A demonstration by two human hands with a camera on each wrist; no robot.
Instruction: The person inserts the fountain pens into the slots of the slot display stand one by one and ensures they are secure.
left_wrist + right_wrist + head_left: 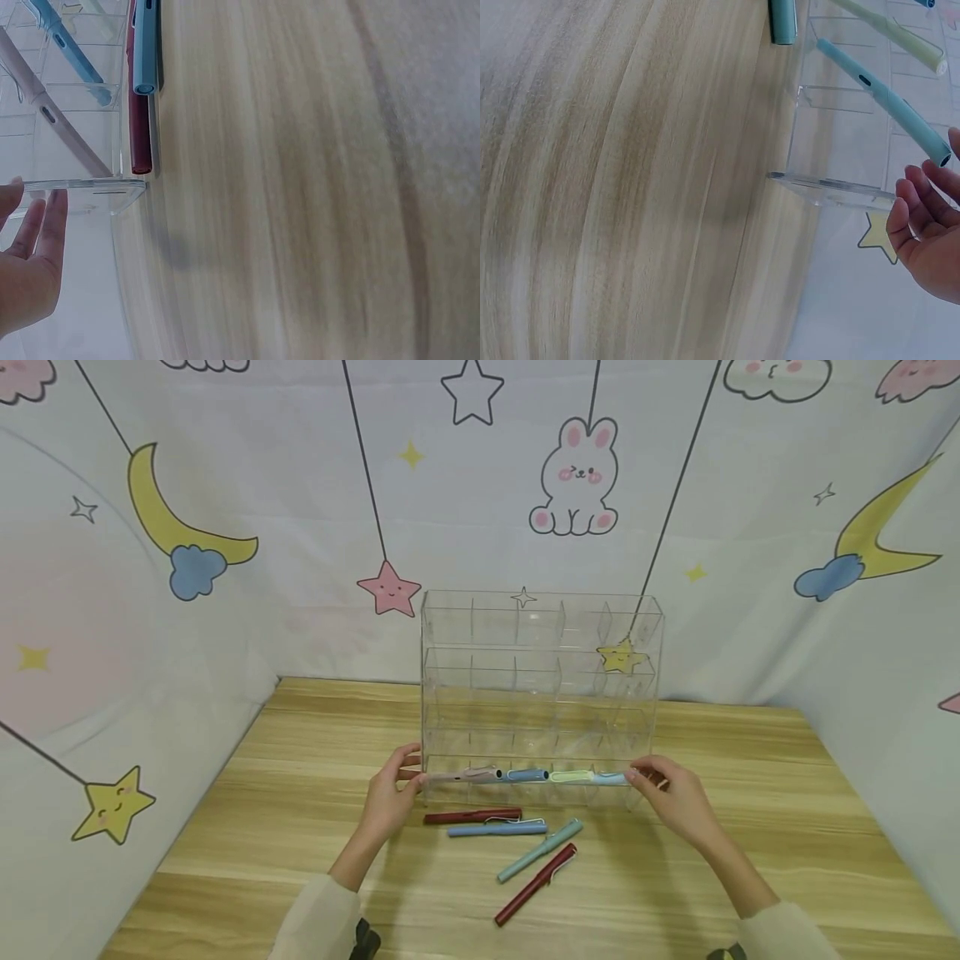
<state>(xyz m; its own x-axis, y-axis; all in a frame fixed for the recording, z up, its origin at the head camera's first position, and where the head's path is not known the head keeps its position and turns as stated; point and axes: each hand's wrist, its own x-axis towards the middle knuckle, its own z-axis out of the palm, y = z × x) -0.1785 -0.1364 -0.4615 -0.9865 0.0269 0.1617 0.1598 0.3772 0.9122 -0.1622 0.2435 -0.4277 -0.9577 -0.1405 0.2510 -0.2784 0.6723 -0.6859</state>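
Observation:
A clear acrylic organizer (540,743) with several compartments stands upright on the table. My left hand (393,785) holds its left side wall, thumb on the inner side and fingers outside. My right hand (671,789) pinches the end of a light blue pen (900,111) at the right of the bottom row. Along that row also lie a pale pinkish-grey pen (56,112), a blue pen (527,775) and a pale green pen (572,777), all slanted in the left and right wrist views.
On the table before the organizer lie a dark red pen (472,817), a blue pen (497,830), a teal-green pen (540,852) and a second dark red pen (536,885). A white cloth (480,510) printed with cartoons hangs behind and at both sides of the wooden table (315,718).

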